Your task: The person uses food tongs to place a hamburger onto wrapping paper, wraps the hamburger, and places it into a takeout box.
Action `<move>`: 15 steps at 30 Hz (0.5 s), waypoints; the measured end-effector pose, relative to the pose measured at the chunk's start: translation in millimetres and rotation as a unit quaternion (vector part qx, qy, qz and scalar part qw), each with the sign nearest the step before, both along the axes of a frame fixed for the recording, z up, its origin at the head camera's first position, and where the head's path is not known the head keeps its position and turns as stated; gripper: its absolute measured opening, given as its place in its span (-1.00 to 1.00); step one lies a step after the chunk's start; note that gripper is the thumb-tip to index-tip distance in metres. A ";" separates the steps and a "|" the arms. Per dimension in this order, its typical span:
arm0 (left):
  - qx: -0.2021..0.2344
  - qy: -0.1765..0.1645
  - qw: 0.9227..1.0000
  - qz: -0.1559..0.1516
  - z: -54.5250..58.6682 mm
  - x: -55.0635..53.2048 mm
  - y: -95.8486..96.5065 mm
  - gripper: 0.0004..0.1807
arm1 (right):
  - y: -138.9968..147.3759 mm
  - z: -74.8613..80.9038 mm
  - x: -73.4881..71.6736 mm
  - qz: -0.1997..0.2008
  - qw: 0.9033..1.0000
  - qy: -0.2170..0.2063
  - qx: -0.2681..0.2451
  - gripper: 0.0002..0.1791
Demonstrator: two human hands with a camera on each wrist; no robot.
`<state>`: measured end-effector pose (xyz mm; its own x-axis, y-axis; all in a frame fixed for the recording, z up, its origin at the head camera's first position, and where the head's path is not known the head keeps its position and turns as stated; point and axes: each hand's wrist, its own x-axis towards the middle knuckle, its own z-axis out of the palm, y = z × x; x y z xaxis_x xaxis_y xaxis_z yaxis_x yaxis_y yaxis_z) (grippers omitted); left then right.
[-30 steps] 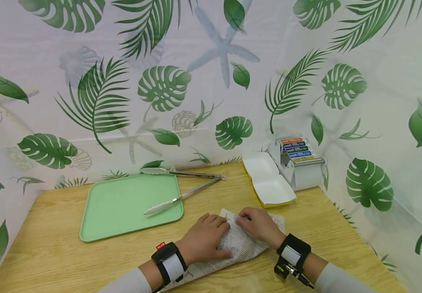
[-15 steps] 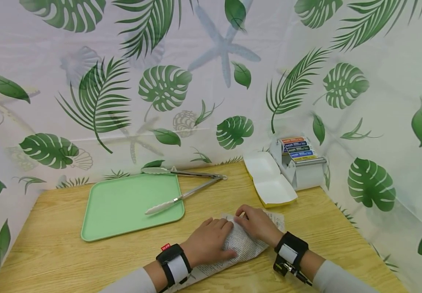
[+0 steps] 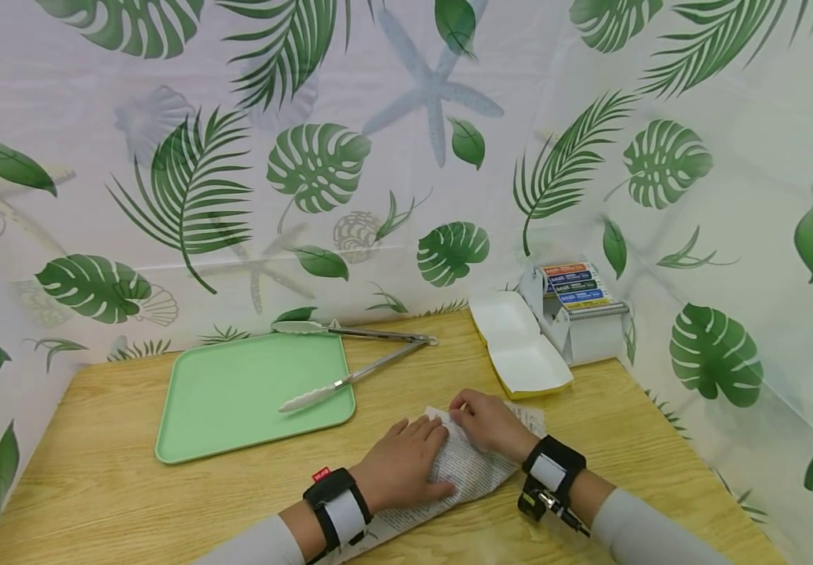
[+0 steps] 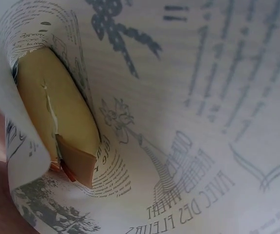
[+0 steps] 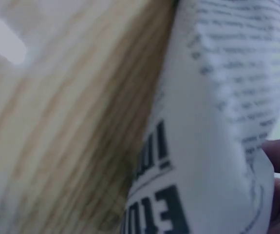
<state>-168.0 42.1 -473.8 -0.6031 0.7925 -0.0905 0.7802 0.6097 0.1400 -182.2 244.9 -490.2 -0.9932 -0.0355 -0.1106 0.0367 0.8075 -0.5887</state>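
Observation:
A sheet of newsprint-patterned wrapping paper (image 3: 473,467) is wrapped round something on the table. Looking into its open end, the left wrist view shows a pale tan bun-like piece (image 4: 64,97) with a split along it and a brownish flap at its near end. My left hand (image 3: 410,463) rests over the paper bundle, fingers laid across the top and thumb out on the near side. My right hand (image 3: 493,425) pinches the paper at the right part of the bundle; in the right wrist view a finger (image 5: 278,155) shows beside the paper's edge.
A green tray (image 3: 237,408) lies at the left, with spread metal tongs (image 3: 381,365) partly across it. Behind the hands sits an open white-lined box (image 3: 523,353) with a yellow outside. A white dispenser (image 3: 593,337) with coloured labels stands back right, near the patterned wall.
My left hand has shifted slightly right over the bundle. My right hand has moved a little away from me and left, still pinching the paper.

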 end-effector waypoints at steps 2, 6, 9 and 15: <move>-0.001 -0.005 1.000 0.003 -0.3 -0.1 -1.0 -0.15 | 3.0 1.0 -1.7 0.003 1.000 -0.015 -0.017 -0.87; -0.001 -0.011 1.000 0.007 -1.5 -0.8 -2.9 -0.14 | 9.3 1.6 -6.3 0.011 0.999 -0.031 -0.040 -0.85; -0.001 -0.011 1.000 0.009 -2.3 -1.0 -3.8 -0.14 | 13.9 3.5 -9.6 0.018 0.998 -0.042 -0.044 -0.83; -0.001 -0.014 1.000 0.014 -4.3 -1.1 -4.5 -0.14 | 30.7 12.6 -9.0 0.029 0.990 -0.096 -0.097 -0.80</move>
